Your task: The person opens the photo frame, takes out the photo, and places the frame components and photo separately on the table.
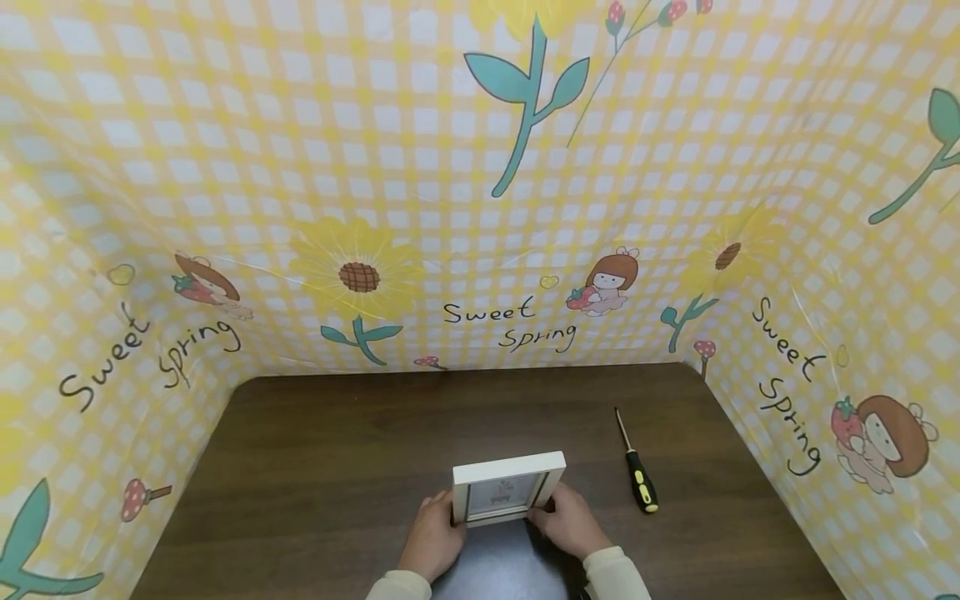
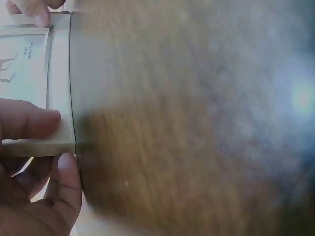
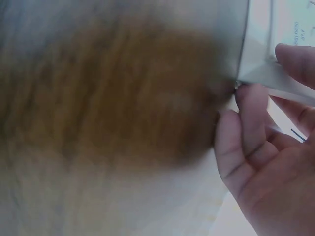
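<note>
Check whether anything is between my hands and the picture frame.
Nothing visible is: the left hand and right hand grip the picture frame directly at its sides. The screwdriver lies apart, on the table to the right.

A cream-white picture frame (image 1: 508, 465) with a pale grey insert (image 1: 491, 495) stands out against a dark brown, wood-grained tabletop (image 1: 337, 442), between cream sleeves (image 1: 617, 573). A black-and-yellow screwdriver handle (image 1: 641, 483) adds contrast. Behind, yellow-and-white checked cloth (image 1: 420, 167) carries yellow sunflowers (image 1: 360, 277) with brown centres, teal leaves (image 1: 497, 77), red strawberries (image 1: 847, 423), brown-haired cartoon figures (image 1: 609, 279) and black lettering (image 1: 538, 336).
</note>
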`<control>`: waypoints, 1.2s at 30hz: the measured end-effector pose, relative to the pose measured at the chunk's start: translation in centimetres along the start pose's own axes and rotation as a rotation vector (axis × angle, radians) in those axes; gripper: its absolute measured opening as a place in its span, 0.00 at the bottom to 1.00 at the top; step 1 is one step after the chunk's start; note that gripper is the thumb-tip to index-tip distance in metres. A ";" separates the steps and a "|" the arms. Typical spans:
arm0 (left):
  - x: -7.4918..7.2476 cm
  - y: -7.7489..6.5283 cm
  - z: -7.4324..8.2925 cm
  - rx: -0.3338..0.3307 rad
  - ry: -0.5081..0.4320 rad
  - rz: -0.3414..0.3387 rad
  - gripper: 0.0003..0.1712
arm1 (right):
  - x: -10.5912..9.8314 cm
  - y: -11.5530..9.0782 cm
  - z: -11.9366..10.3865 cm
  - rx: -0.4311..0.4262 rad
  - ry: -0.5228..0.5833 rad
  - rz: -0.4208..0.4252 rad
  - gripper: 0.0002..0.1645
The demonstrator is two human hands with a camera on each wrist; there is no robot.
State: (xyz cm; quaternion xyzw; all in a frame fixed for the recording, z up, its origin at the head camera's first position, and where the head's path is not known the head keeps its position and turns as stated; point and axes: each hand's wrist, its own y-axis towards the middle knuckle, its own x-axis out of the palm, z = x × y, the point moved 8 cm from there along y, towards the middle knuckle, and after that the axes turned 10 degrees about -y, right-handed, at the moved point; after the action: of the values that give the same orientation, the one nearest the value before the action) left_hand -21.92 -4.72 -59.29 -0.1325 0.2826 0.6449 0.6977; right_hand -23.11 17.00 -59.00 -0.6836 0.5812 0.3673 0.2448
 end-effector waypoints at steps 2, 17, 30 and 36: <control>0.0 0.0 0.0 -0.011 -0.001 -0.007 0.18 | -0.2 -0.1 -0.2 0.002 0.047 -0.012 0.14; -0.1 0.0 0.0 -0.029 0.010 0.001 0.15 | -2.7 0.0 -1.8 -0.022 0.105 0.056 0.12; 0.0 -0.1 0.0 -0.008 0.014 0.011 0.15 | -2.7 -0.3 -1.6 -0.004 0.165 0.063 0.10; 0.0 -0.1 -0.2 -0.022 -0.002 -0.007 0.17 | -2.5 -0.4 -1.4 -0.014 0.188 0.062 0.10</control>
State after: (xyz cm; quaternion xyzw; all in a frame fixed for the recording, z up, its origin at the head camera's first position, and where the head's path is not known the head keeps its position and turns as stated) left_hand -21.92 -4.83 -59.52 -0.1406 0.2745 0.6454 0.6988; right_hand -22.58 17.55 -56.25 -0.6983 0.6200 0.3132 0.1729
